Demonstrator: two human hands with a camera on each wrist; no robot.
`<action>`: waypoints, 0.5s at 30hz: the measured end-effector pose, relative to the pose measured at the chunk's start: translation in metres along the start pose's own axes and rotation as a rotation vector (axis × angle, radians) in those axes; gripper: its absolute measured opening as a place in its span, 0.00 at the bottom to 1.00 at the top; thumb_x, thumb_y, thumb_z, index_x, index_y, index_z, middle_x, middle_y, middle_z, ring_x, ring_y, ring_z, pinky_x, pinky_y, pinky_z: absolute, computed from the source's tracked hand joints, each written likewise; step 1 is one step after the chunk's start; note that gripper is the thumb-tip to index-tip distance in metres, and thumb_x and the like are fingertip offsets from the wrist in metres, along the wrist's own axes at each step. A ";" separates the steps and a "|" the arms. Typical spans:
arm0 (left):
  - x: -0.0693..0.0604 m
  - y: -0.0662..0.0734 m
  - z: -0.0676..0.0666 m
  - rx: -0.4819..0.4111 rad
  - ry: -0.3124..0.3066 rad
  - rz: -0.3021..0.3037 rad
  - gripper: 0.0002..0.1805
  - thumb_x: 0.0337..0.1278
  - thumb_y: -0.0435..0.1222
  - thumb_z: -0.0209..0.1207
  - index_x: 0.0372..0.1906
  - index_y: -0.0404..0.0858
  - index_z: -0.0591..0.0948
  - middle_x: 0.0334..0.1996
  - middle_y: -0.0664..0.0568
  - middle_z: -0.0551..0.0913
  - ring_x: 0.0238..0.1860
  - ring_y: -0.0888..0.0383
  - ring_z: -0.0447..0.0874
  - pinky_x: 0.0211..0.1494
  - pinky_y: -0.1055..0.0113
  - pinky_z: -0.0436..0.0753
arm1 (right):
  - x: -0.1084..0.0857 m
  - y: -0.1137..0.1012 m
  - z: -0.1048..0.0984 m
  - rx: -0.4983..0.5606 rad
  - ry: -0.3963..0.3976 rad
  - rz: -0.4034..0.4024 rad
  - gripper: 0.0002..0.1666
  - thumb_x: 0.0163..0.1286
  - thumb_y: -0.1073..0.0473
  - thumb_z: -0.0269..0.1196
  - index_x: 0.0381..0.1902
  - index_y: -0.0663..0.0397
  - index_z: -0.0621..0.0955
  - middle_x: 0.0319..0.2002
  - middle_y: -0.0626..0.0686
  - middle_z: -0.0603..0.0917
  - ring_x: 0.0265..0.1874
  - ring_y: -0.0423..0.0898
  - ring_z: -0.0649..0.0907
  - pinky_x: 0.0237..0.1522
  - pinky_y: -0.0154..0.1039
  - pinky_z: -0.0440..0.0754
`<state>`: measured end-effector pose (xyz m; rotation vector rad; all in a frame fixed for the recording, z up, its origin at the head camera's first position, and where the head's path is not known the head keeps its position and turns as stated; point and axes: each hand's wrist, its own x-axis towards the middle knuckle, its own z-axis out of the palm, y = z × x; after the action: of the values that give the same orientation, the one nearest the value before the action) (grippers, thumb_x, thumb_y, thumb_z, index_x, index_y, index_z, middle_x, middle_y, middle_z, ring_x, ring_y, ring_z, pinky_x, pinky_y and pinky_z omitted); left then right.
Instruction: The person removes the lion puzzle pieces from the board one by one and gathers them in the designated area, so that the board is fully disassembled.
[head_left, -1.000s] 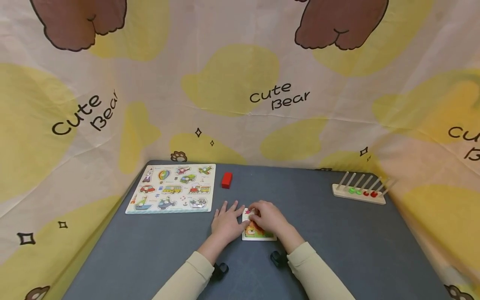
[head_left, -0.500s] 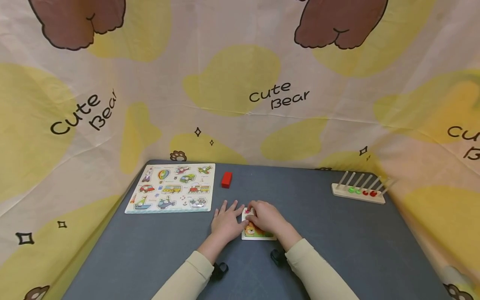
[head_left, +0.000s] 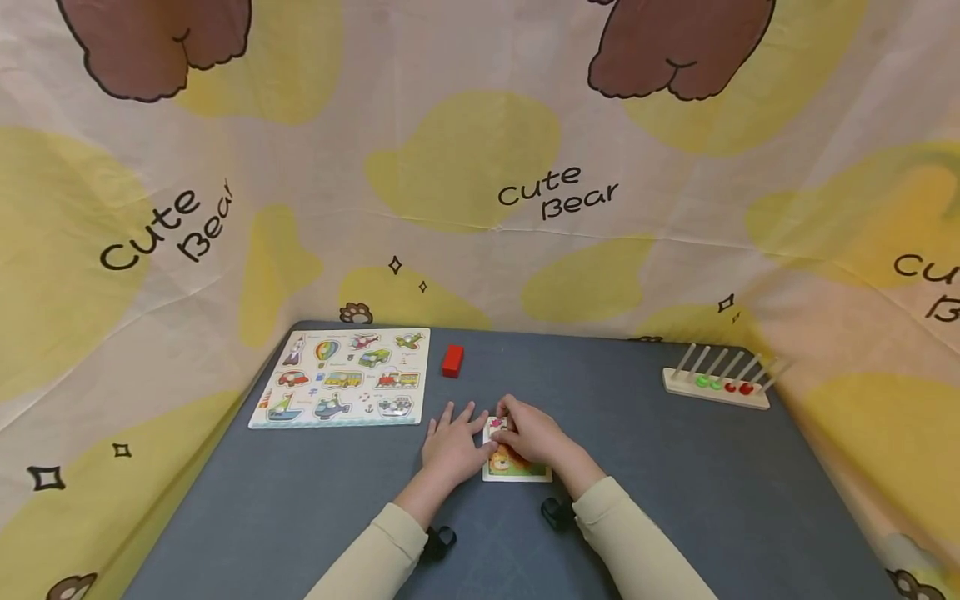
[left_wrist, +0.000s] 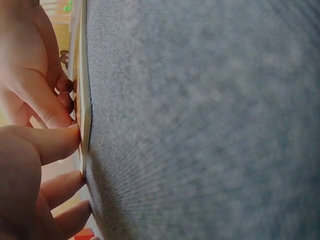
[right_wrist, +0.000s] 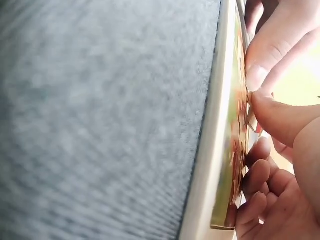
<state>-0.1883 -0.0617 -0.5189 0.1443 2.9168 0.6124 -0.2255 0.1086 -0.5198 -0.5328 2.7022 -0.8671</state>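
A small picture puzzle board (head_left: 519, 472) with a lion lies flat on the table in front of me. My left hand (head_left: 452, 450) rests at its left side with fingers spread, the thumb (left_wrist: 60, 142) pressing on the board's edge. Over the upper part of the board is my right hand (head_left: 534, 433), fingers curled down onto the picture. In the right wrist view, its thumb (right_wrist: 277, 115) and fingers (right_wrist: 257, 175) close around the slightly raised edge of a puzzle piece (right_wrist: 252, 119). Most of that piece is hidden. Both thumbs nearly meet.
A white vehicle puzzle board (head_left: 341, 379) lies at the back left. Beside it is a red block (head_left: 453, 361). A wooden peg stand (head_left: 716, 389) with green and red beads stands at the back right. Printed cloth (head_left: 450, 183) walls the grey table (head_left: 300, 517).
My right index finger and hand shift slightly over the board. The left hand and the board stay in place.
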 end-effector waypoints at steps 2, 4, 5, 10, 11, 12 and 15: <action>0.000 0.000 0.000 0.001 0.000 -0.001 0.34 0.61 0.57 0.62 0.71 0.51 0.74 0.76 0.50 0.67 0.80 0.40 0.50 0.77 0.36 0.53 | 0.000 0.001 -0.001 0.005 0.005 -0.005 0.15 0.71 0.50 0.66 0.48 0.46 0.74 0.29 0.48 0.74 0.25 0.44 0.74 0.28 0.37 0.71; 0.001 -0.001 0.000 -0.001 0.003 0.000 0.34 0.61 0.57 0.62 0.71 0.52 0.74 0.76 0.50 0.67 0.80 0.40 0.50 0.77 0.36 0.53 | -0.001 0.001 -0.001 0.005 0.012 -0.013 0.15 0.71 0.50 0.66 0.48 0.46 0.74 0.31 0.48 0.74 0.27 0.44 0.74 0.30 0.37 0.72; 0.002 -0.001 -0.001 -0.001 0.006 0.002 0.34 0.62 0.57 0.62 0.71 0.52 0.74 0.76 0.50 0.67 0.80 0.40 0.50 0.77 0.36 0.53 | -0.001 0.001 -0.001 0.006 0.018 -0.016 0.15 0.71 0.50 0.66 0.48 0.46 0.74 0.32 0.48 0.74 0.28 0.44 0.74 0.31 0.38 0.72; 0.003 0.000 0.000 0.001 0.014 0.004 0.34 0.61 0.57 0.63 0.71 0.52 0.74 0.76 0.49 0.67 0.80 0.40 0.50 0.77 0.36 0.53 | -0.003 0.005 -0.001 0.088 0.059 -0.039 0.11 0.72 0.52 0.65 0.45 0.46 0.74 0.33 0.47 0.77 0.28 0.43 0.75 0.32 0.37 0.75; 0.003 0.000 0.000 0.002 0.013 0.002 0.34 0.61 0.57 0.63 0.71 0.52 0.74 0.76 0.50 0.67 0.80 0.40 0.50 0.78 0.36 0.53 | -0.003 0.006 0.000 0.128 0.070 -0.040 0.10 0.72 0.53 0.66 0.44 0.46 0.75 0.32 0.47 0.78 0.27 0.43 0.76 0.31 0.37 0.76; 0.002 0.000 0.000 0.002 0.015 0.001 0.34 0.61 0.57 0.63 0.71 0.52 0.75 0.76 0.50 0.67 0.80 0.40 0.51 0.77 0.36 0.53 | -0.004 0.007 0.000 0.172 0.081 -0.041 0.09 0.72 0.54 0.66 0.43 0.46 0.76 0.31 0.47 0.79 0.26 0.42 0.77 0.29 0.36 0.77; 0.000 0.000 0.001 -0.001 0.016 -0.003 0.34 0.61 0.56 0.64 0.71 0.52 0.75 0.75 0.49 0.67 0.80 0.39 0.51 0.77 0.36 0.53 | -0.006 0.011 0.000 0.282 0.127 -0.032 0.07 0.70 0.55 0.67 0.40 0.48 0.79 0.30 0.46 0.83 0.24 0.42 0.79 0.26 0.35 0.78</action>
<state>-0.1884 -0.0616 -0.5198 0.1354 2.9316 0.6179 -0.2228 0.1191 -0.5255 -0.4738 2.6210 -1.3054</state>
